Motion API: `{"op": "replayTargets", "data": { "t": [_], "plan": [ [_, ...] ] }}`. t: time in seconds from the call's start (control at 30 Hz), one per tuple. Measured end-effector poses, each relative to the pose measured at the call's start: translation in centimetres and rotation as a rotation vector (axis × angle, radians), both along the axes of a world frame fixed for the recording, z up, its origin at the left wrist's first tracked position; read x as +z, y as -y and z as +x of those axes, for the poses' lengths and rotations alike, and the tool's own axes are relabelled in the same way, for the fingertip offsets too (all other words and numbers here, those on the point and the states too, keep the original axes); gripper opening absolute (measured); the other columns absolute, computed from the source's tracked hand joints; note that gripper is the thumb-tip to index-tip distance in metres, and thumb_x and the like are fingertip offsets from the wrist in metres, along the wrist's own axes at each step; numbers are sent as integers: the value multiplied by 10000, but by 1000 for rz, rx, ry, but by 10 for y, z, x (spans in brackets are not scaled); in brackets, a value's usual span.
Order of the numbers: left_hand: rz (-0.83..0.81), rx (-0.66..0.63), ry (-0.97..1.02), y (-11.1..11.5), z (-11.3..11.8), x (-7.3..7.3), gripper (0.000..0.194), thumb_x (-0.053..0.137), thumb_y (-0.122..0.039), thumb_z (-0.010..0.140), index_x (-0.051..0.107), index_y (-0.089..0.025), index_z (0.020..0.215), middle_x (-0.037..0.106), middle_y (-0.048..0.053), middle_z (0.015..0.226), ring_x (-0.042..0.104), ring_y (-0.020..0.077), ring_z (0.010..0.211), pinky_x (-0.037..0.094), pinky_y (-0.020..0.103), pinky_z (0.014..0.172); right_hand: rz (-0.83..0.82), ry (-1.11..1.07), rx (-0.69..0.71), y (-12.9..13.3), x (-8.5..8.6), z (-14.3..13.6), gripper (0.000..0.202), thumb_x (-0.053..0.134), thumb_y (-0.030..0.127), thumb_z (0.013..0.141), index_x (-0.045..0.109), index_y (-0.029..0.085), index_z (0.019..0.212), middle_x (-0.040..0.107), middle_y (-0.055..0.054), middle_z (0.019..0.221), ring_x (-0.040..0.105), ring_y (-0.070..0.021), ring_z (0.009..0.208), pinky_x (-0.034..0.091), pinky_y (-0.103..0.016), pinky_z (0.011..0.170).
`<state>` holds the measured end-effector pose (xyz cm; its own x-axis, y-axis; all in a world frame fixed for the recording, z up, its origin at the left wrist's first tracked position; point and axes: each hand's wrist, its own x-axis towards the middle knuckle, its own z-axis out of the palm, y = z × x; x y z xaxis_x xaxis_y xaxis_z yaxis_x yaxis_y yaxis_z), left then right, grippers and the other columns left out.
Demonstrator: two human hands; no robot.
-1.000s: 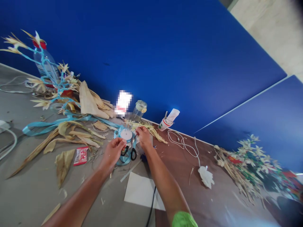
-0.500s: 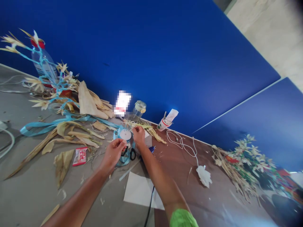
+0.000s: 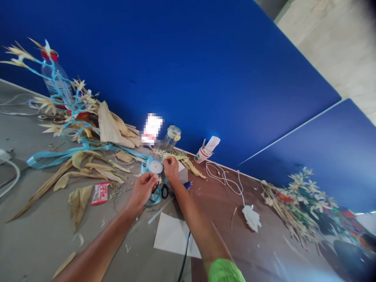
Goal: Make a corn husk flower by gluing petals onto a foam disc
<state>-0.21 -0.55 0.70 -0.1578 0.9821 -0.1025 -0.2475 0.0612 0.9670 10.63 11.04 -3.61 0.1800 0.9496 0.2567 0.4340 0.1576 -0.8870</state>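
1. Head view, the room: a deep blue partition (image 3: 205, 70) stood behind a long table (image 3: 35, 235), grey on the near-left and brown toward the right, littered with craft scraps.

2. Head view, the hands: both arms reached out over the middle of the table. The left hand (image 3: 143, 190) and the right hand (image 3: 171, 169) were close together, either side of a spool of light-blue ribbon (image 3: 155, 168) that sat on the table. The fingers of each were pinched in near the spool's white face, though I could not tell whether they gripped the ribbon end, a thin strand or nothing at all. Black-handled scissors (image 3: 163, 190) lay just under the hands, untouched.

3. Head view, the surroundings: dried corn husks (image 3: 88, 166) lay spread to the left with a loose length of blue ribbon (image 3: 58, 156) running through them. Farther left, a plastic bottle (image 3: 55, 80) held ribbon-wrapped stems with husk flowers. A glass jar (image 3: 172, 137) and a paper cup (image 3: 202, 154) stood against the partition; a white cable (image 3: 226, 178) trailed right; a white sheet of paper (image 3: 173, 235) lay near the arms; a heap of finished flowers (image 3: 302, 203) filled the far right.

4. Progress, as I judged it: many flowers looked finished, while the unused husks suggested plenty left to make.
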Motion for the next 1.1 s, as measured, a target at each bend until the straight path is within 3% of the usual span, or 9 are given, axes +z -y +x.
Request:
{"op": "replayTargets", "data": {
  "t": [0.37, 0.73, 0.93, 1.1],
  "plan": [
    [-2, 11, -15, -1, 1, -3, 310, 608, -466, 611, 523, -178, 532, 491, -42, 471, 424, 96, 468, 335, 216, 480, 4, -8, 6, 3, 3, -2, 65, 521, 244, 655, 546, 195, 689, 561, 29, 648, 505, -140, 641, 397, -258, 676],
    [13, 37, 34, -1, -1, -4, 307, 620, -471, 613, 536, -179, 567, 492, -35, 516, 419, 94, 484, 317, 219, 477, -102, -160, 49, 2, 1, 7, 218, 578, 331, 621, 592, 179, 776, 552, 45, 613, 488, -121, 578, 386, -232, 575],
    [9, 37, 30, -1, -2, -5, 300, 620, -458, 622, 545, -171, 579, 497, -36, 511, 424, 94, 483, 321, 211, 466, -173, -191, 106, 0, 7, 8, 166, 614, 336, 602, 599, 181, 659, 526, 53, 562, 467, -109, 560, 373, -219, 559],
    [23, 37, 51, -3, -1, -9, 306, 634, -461, 611, 553, -167, 585, 499, -40, 511, 427, 87, 478, 322, 203, 459, -214, -259, 88, 7, 12, 9, 229, 603, 328, 606, 586, 186, 784, 500, 68, 554, 450, -103, 518, 366, -222, 534]
  ]
}}
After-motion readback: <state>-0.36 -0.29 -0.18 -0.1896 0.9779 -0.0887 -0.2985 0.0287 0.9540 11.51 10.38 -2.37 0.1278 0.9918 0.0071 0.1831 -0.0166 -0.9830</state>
